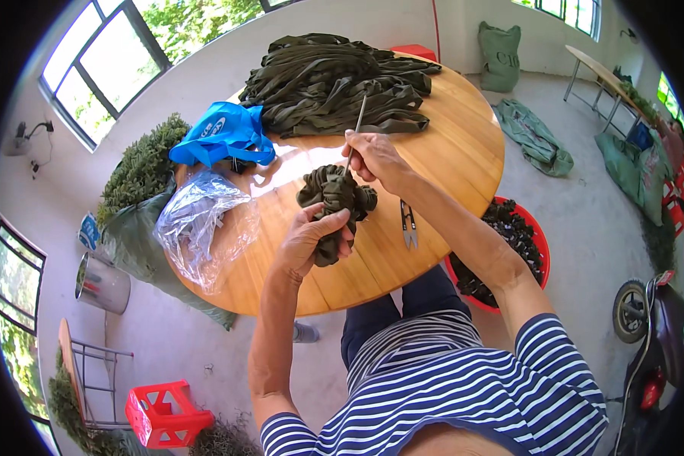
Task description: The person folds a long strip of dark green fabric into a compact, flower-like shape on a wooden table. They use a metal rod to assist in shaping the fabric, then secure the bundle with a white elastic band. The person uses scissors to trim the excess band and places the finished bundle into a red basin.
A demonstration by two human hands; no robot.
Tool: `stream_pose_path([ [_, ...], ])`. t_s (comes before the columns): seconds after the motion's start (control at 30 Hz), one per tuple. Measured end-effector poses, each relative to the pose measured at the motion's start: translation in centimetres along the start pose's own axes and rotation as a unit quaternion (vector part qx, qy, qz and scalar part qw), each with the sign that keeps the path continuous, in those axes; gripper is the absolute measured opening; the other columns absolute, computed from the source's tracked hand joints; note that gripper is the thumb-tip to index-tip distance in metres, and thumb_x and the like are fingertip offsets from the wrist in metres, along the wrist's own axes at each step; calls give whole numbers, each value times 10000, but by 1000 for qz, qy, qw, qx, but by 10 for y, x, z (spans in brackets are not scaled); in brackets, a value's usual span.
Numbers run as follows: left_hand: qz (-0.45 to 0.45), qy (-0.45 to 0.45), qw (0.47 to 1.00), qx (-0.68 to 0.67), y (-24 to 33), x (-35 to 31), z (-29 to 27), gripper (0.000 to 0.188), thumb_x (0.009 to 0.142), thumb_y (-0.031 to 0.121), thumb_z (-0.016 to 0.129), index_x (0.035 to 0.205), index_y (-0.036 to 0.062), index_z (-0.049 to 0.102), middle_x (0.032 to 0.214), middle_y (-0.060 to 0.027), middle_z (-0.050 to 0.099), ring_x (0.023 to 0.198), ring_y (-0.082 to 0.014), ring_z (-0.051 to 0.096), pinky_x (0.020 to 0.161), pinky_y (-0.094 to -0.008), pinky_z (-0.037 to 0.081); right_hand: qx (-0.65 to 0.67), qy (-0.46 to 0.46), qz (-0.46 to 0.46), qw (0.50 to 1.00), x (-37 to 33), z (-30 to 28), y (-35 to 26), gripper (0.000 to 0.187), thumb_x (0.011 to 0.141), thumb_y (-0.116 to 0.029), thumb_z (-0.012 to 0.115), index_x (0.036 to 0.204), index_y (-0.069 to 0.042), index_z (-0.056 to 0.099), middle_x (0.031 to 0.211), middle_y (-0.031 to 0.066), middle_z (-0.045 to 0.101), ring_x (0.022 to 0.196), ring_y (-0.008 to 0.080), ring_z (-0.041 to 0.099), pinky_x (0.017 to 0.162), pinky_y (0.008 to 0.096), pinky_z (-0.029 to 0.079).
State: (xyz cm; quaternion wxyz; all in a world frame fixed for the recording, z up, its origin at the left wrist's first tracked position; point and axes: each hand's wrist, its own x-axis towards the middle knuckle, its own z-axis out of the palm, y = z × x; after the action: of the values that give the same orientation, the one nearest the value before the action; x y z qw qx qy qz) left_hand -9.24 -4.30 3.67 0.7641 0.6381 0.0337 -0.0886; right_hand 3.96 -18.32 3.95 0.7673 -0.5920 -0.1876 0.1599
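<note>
A bunched, gathered piece of dark olive cloth (327, 185) is gripped in my left hand (309, 237), over the near part of the round wooden table (372, 258). My right hand (381, 161) pinches a thin metal rod (357, 121) that stands nearly upright. The rod's lower end meets the top of the bunched cloth; its tip is hidden there. To the right of the cloth lie small thread snips (409, 226) with dark handles. A big pile of dark olive fabric strips (330, 87) covers the far side of the table.
Left on the table are a blue bag (224, 135) and a clear plastic bag (204, 205). Below the table's right edge stands a red basin (542, 243) holding dark scrunched pieces. A red stool (167, 414), green sacks (500, 57) and a scooter (661, 334) are around.
</note>
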Motion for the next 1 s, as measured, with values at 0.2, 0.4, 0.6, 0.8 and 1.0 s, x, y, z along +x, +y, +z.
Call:
stream_pose_path([
  [0.2, 69, 78, 992, 72, 8, -10, 25, 208, 808, 193, 595, 841, -12, 580, 619, -106, 610, 509, -183, 613, 459, -254, 498, 3, 58, 0, 998, 17, 6, -8, 318, 909, -274, 456, 707, -36, 518, 498, -18, 414, 350, 64, 320, 312, 224, 219],
  [0.4, 47, 114, 992, 36, 4, -13, 25, 242, 765, 166, 624, 877, -44, 581, 655, -122, 616, 531, -149, 589, 492, -242, 465, 28, 75, -7, 997, 15, 2, -10, 326, 907, -282, 465, 685, -47, 511, 494, -17, 411, 349, 60, 326, 309, 218, 216],
  [0.6, 302, 212, 846, 385, -14, -8, 21, 360, 729, 95, 666, 1054, -16, 557, 840, -87, 622, 661, -136, 599, 607, -239, 462, 83, 98, 11, 992, 14, -18, 0, 380, 908, -324, 433, 687, -33, 537, 478, 25, 450, 336, 93, 373, 308, 244, 278],
  [0.8, 116, 125, 961, 216, -18, -6, -8, 151, 688, 26, 581, 815, -38, 630, 710, -64, 625, 709, -120, 589, 656, -253, 450, 60, 197, -41, 978, 33, -36, -5, 340, 899, -312, 465, 686, -52, 518, 485, -6, 415, 343, 68, 316, 317, 227, 245],
  [1.0, 106, 118, 984, 87, -11, -5, 4, 158, 716, 64, 605, 860, 5, 628, 809, -44, 629, 782, -116, 584, 739, -257, 426, 41, 158, -34, 986, 30, -26, 11, 369, 892, -298, 468, 630, -46, 536, 487, 15, 471, 353, 90, 387, 337, 257, 298],
])
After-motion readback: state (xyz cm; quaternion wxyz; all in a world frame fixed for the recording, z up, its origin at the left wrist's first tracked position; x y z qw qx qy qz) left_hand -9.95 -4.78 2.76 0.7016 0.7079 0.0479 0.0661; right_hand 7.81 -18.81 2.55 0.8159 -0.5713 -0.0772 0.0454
